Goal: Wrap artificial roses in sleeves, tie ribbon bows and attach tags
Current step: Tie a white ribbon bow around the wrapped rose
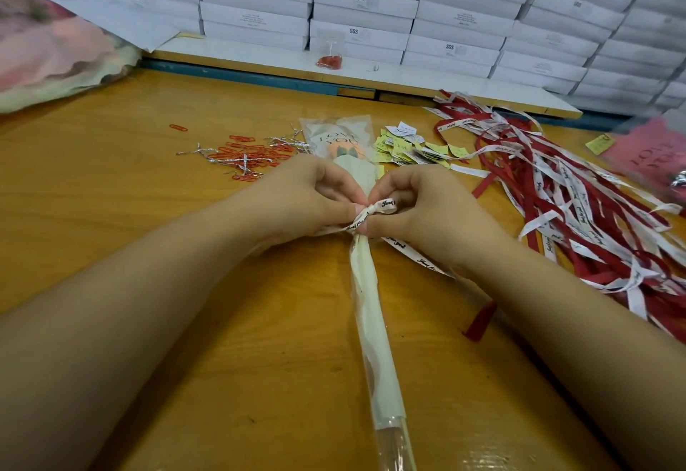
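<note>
Far left there's a bunched-up pink and cream pile (52, 51), too blurry to say what exactly. Moving in along the wooden counter (148, 218), a scatter of red paper clips (247, 155) is mixed in with silver twist ties (286, 143). Then the left hand (312, 199), fingers curled, pinching one side of a white printed ribbon (365, 214). That ribbon is tied round the neck of a clear sleeve (371, 314) lying lengthwise in the middle of the counter, with the orange rose (345, 151) at the far end, under "LOVE YOU" lettering. The right hand (427, 210) pinches the ribbon's other loop, right up against the left one. Just past it sits a heap of little yellow tags (412, 147), then a big tangle of red and white ribbons (575, 192), and a pink sleeve (649, 158) at the edge. Stacked white boxes (363, 2) run along the back.
</note>
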A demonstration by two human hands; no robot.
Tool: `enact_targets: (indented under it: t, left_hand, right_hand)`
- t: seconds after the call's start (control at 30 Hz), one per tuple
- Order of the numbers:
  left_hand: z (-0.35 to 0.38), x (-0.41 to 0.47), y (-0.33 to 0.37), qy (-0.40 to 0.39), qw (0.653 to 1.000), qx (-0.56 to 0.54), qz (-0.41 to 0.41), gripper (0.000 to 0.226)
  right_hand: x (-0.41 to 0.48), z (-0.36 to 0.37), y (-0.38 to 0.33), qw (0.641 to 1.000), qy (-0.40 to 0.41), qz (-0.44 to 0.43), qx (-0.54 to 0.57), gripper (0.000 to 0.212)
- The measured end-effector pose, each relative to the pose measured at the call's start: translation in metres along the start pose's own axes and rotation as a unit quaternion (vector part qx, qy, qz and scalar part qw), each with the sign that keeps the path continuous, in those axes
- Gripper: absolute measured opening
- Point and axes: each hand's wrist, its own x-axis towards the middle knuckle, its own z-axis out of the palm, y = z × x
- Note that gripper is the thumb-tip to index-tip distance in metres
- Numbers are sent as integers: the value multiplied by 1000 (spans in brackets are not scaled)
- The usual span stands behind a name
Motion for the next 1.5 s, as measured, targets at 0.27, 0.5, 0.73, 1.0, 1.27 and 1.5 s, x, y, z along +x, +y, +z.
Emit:
enact_targets:
  t: [0.27,0.5,0.73,1.0,1.27,1.5]
  left_hand:
    - [0,0,2,38,997,65,35,15]
    - [2,0,1,40,993,94,58,20]
    - [-3,-2,0,-4,997,41,59,19]
    - [-4,0,-2,46,998,18,47,15]
    - [1,2,-5,97,994,-39,14,13]
    - [-4,1,-4,140,989,-29,-47,21]
  right_hand:
    - [1,-3,-1,998,-26,26,52,22]
    - [0,-2,-2,997,-25,41,67,11]
    - [0,-2,-2,997,-9,56,58,21]
    - [-2,-5,-7,980,-37,85,178,12]
    - [3,-2,-2,952,-7,147,269,7]
    - [5,-8,4,952,26,194,235,5]
